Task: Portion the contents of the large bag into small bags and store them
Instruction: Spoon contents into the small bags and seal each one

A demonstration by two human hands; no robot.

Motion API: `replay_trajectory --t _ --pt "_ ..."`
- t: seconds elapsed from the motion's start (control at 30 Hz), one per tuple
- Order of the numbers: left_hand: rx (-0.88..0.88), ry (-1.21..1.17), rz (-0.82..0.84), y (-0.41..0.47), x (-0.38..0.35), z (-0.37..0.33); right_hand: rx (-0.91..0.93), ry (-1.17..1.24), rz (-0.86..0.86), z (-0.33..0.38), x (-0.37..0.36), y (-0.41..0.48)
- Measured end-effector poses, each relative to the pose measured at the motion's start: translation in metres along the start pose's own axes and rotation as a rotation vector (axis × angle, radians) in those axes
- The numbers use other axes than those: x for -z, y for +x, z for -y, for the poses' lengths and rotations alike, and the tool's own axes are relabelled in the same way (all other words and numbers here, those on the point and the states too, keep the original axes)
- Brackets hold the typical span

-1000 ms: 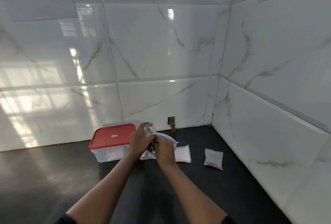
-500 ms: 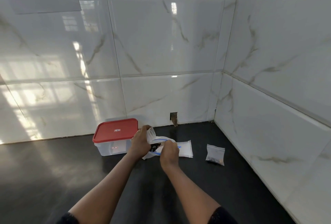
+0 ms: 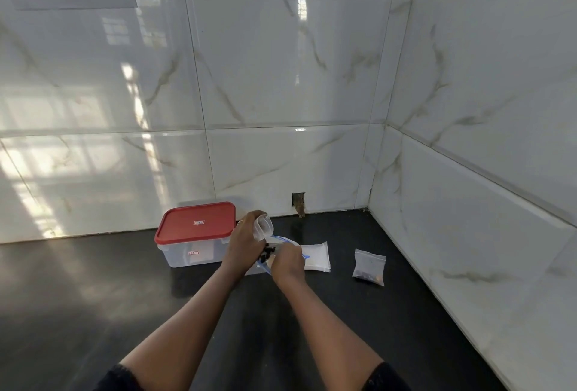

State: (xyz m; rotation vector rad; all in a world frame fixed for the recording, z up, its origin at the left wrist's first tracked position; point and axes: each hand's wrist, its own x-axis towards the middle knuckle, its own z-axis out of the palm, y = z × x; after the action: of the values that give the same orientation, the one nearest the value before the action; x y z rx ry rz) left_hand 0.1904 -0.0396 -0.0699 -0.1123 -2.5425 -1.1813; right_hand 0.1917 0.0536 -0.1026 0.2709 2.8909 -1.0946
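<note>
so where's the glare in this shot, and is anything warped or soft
Head view: window glare washes the left wall tiles and spills onto the dark counter; the wide lens bows their joints toward the edges; the left hand on the small bag and the right hand on the large bag look slightly soft.

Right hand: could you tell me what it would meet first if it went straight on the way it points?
The right hand would probably meet the dark pieces in the large bag it grips, then the left hand; depth unclear.
</note>
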Motion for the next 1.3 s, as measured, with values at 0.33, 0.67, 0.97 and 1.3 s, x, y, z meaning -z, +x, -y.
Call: replay_trajectory --t 0.33,0.67,0.97,1.3 --pt "0.002 -0.014 0.043 -0.001 0.003 -0.001 -0.197 0.204 -0.034 0.002 -0.004 0.011" --pt "-0.003 -0.031 0.054 0.0 0.002 0.001 -0.316 0.349 0.024 0.011 -0.006 0.016" --pt "-0.004 -0.029 0.059 0.001 0.002 0.005 -0.413 0.441 0.088 0.02 -0.007 0.015" --pt "-0.007 -0.025 0.048 0.003 -0.002 0.002 -0.462 0.603 0.032 0.022 -0.001 0.009"
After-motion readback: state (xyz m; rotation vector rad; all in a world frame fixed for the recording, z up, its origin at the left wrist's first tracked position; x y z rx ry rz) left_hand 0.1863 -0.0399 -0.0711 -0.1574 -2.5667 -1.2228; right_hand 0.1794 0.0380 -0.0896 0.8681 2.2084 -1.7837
